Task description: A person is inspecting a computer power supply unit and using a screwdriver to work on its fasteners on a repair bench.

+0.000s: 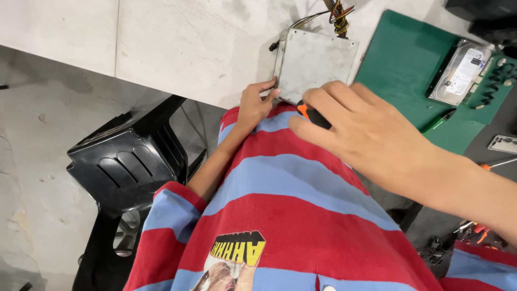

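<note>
Left hand (255, 103) steadying grey metal box (315, 63) at the surface (188, 48) edge, fingers (267, 85) spread open; right hand (366, 129) fingers (318, 102) gripping orange-black tool handle (312, 115) against box.

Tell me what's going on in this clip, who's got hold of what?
A person in a red-and-blue striped shirt works at the edge of a pale tabletop. The left hand steadies a grey metal box with a bundle of coloured wires at its near corner. The right hand grips a black-and-orange tool handle at the box's near edge; its tip is hidden. A silver hard drive lies on a green mat to the right.
</note>
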